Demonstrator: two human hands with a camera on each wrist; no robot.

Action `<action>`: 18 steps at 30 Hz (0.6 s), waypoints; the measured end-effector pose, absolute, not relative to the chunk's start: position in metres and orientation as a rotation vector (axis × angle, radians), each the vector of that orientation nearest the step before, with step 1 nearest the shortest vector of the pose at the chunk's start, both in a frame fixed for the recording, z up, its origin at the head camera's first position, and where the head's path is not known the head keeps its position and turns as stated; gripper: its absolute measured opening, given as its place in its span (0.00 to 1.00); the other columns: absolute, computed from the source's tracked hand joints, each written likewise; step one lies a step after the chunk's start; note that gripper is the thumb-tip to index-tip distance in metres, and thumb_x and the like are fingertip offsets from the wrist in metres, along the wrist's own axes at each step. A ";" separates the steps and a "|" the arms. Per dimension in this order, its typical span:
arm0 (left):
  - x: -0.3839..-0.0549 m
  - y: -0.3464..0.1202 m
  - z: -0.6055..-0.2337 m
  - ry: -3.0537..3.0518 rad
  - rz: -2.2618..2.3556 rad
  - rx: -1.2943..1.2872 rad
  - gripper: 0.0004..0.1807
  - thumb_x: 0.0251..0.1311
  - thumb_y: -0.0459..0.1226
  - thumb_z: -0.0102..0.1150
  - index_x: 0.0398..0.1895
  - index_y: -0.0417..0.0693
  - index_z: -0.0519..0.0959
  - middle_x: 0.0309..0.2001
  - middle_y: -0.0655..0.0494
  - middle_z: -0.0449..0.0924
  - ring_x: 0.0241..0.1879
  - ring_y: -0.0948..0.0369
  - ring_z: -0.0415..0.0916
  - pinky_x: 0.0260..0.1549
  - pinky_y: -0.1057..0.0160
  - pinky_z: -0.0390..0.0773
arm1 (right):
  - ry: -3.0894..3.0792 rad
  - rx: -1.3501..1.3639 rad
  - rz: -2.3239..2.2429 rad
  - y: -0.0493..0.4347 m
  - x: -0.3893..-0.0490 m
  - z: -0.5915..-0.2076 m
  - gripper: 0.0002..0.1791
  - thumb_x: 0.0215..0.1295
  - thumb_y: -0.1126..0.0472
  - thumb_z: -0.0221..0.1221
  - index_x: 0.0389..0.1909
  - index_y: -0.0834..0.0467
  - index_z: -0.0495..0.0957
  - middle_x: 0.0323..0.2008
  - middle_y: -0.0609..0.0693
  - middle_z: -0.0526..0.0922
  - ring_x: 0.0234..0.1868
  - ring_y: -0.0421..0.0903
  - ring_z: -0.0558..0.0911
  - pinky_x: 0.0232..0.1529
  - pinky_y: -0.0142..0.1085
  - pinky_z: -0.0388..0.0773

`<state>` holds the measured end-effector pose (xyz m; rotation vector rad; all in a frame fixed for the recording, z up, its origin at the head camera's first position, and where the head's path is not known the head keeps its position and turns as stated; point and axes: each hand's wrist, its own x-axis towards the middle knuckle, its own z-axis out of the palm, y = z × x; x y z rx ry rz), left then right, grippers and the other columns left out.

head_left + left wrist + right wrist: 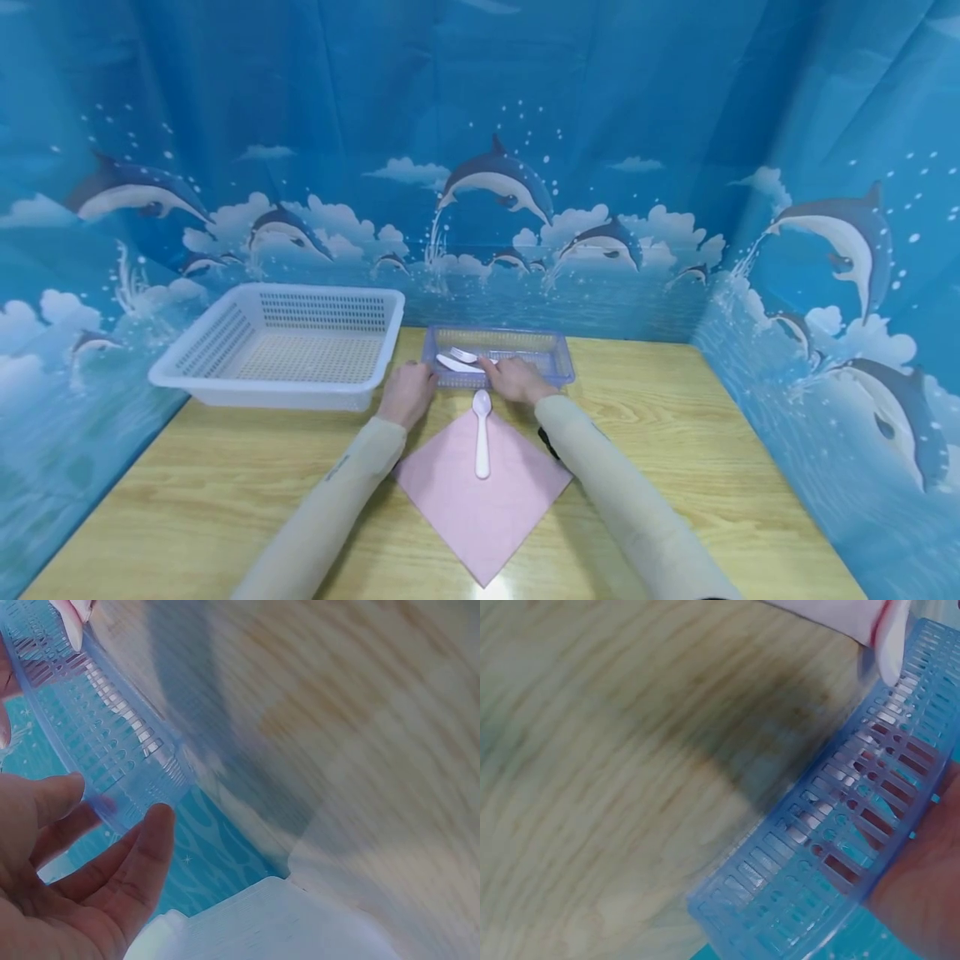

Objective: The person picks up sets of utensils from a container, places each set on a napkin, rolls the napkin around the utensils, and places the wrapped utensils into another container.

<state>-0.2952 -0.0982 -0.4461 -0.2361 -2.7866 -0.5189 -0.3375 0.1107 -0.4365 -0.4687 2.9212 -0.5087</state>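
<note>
- The left hand [408, 393] is at the near left corner of the small basket [459, 380]; its thumb and fingers are bent around the rim there, with a gap between thumb and fingertips further along.
- The right hand [519, 379] reaches over the near wall of the same basket, its fingers inside and touching the cutlery; whether they pinch a piece or only rest against it, I cannot tell.
- Beneath and just left of those fingers lie the fork [463, 355] and the knife [459, 364], side by side within the small basket, the fork on the far side, the knife on the near side; their right ends are hidden by the hand.
- The small basket, clear bluish-purple plastic with slotted walls, sits at the far edge of the table [675, 450].
- Nearer than the basket, between the two forearms, a white spoon [482, 442] lies with its bowl at the far end and its handle toward the person.
- Under the spoon is a pink napkin [487, 525], set cornerwise like a diamond.
- Left of the left hand stands a larger white basket [300, 392].
- Behind and on both sides hangs a blue curtain [360, 100] printed with dolphins.
</note>
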 end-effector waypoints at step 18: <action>-0.297 -0.101 -0.446 -2.769 -0.548 -0.241 0.10 0.64 0.39 0.60 0.30 0.43 0.85 0.31 0.43 0.84 0.32 0.47 0.81 0.33 0.48 0.81 | 2.890 -0.474 -0.491 0.109 -0.346 -0.436 0.42 0.74 0.32 0.28 0.42 0.60 0.82 0.48 0.60 0.83 0.51 0.58 0.82 0.58 0.50 0.76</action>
